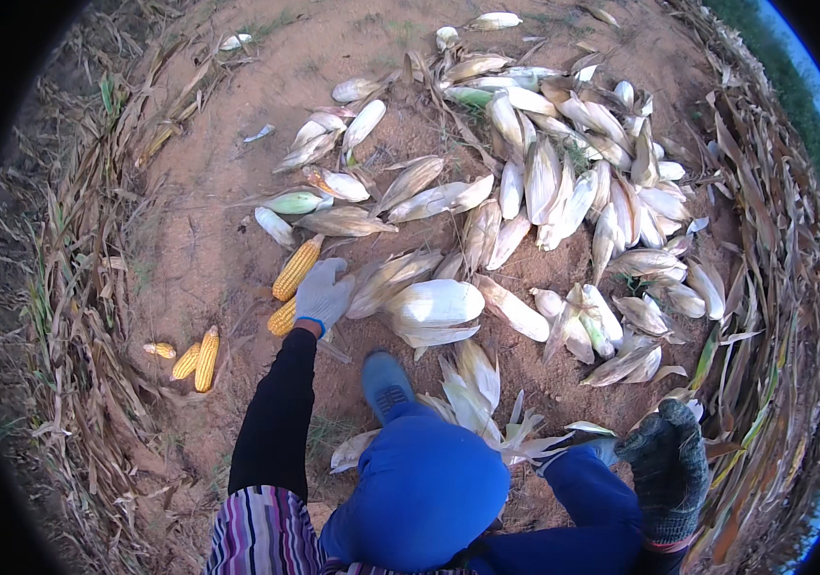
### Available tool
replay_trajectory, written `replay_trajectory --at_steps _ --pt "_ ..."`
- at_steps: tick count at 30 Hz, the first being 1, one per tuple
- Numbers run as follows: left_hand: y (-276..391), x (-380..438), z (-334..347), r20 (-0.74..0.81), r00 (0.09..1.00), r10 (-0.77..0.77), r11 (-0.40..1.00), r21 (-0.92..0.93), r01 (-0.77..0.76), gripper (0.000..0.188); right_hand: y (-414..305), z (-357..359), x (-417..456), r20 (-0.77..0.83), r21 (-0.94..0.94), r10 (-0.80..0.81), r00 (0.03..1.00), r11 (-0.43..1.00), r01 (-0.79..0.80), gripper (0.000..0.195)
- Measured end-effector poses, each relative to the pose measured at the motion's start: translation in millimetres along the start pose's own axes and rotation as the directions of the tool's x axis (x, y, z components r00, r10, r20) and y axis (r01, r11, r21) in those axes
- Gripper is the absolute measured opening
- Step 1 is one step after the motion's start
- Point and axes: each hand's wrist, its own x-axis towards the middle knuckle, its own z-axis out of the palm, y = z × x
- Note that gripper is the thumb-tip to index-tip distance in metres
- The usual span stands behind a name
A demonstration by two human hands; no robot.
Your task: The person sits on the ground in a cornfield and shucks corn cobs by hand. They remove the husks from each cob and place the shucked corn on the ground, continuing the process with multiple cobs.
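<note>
My left hand (323,293), in a pale knitted glove with a blue cuff, is low over the soil, beside a bare yellow corn ear (298,268). It partly covers a second bare ear (282,318). Its palm side is hidden, so any hold on an ear cannot be made out. At the lower right is my right hand (665,463), in a dark grey knitted glove, fingers bent upward. Pale husk (683,397) shows behind its fingertips; whether it is gripped is unclear. Opened, torn husks (473,392) lie between my feet.
Many corn ears in dry husks (543,180) are heaped ahead and to the right. Several bare ears (207,359) lie at the left. Flattened dry stalks (87,287) border the reddish soil (194,194) on the left, more stalks (762,237) on the right. My shoe (386,384) is near the middle.
</note>
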Motion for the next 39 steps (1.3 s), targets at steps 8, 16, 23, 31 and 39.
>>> replay_trajectory --at_steps 8,16,23,31,39 --pt "-14 86 28 -0.106 0.984 0.146 0.927 0.363 -0.099 0.045 7 -14 20 -0.131 -0.039 0.113 0.985 0.992 -0.119 0.045" --pt "-15 127 47 0.157 0.937 0.311 0.695 0.636 -0.337 0.05 4 10 40 -0.138 -0.038 0.293 0.946 0.953 -0.3 0.045" --pt "44 101 13 0.024 0.901 0.432 0.837 0.36 -0.411 0.058 3 20 54 -0.14 -0.048 0.398 0.907 0.912 -0.407 0.045" --pt "127 123 -5 0.203 0.818 0.538 0.76 -0.537 -0.366 0.037 2 55 58 -0.13 -0.084 0.337 0.932 0.933 -0.349 0.035" --pt "-30 180 40 0.083 0.822 0.563 0.601 0.642 -0.476 0.038 16 33 51 -0.213 -0.049 0.309 0.927 0.944 -0.326 0.042"
